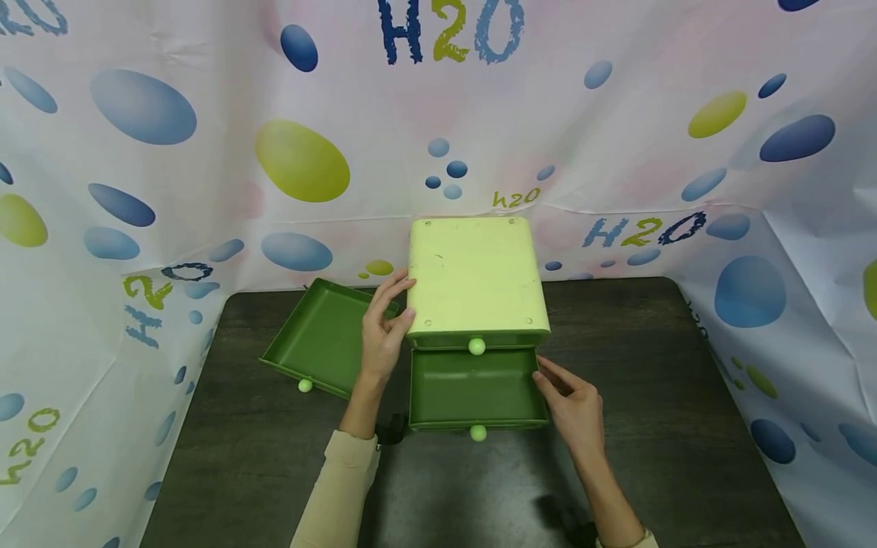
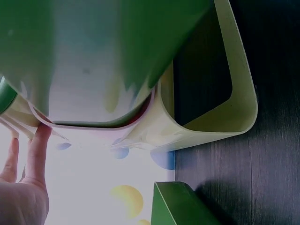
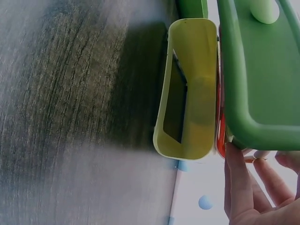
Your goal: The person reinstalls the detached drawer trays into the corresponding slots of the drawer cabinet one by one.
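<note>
A small drawer cabinet point(image 1: 476, 278) with a pale yellow-green top stands at the back of the table. Its upper drawer, with a round light-green knob point(image 1: 476, 346), is pushed in. Below it a green drawer point(image 1: 473, 388) juts out toward the front, its inside bare. My left hand point(image 1: 384, 327) rests against the cabinet's left side with fingers extended. At the drawer's right wall, my right hand point(image 1: 575, 407) pinches the edge, thumb at the rim and fingers outside. The lowest slot point(image 3: 192, 93) of the cabinet holds no drawer in the right wrist view.
Another green drawer point(image 1: 322, 335) lies at an angle on the dark wooden table point(image 1: 658, 426), left of the cabinet and partly behind my left hand. A white sheet point(image 1: 384, 99) printed with blue and yellow-green ovals hangs behind and along the sides.
</note>
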Tool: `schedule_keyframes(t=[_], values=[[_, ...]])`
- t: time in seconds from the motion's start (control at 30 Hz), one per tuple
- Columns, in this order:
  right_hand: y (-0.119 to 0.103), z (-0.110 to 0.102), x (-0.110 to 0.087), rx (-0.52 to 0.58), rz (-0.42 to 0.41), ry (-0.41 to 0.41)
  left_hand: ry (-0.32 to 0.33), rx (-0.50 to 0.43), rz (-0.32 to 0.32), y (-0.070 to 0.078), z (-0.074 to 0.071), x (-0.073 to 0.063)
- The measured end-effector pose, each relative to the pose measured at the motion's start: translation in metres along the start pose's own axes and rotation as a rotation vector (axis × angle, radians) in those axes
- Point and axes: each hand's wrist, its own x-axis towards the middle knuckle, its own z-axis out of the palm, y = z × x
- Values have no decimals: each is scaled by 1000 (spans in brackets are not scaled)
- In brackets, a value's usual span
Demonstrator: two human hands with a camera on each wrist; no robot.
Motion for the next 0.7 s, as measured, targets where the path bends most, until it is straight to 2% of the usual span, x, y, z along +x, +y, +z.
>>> schedule_keyframes(t=[0.37, 0.7], values=[[-1, -3, -3, 72, 61, -56, -7, -2, 2, 1, 0, 0], [8, -8, -9, 143, 42, -201, -9, 0, 9, 0, 0, -1]])
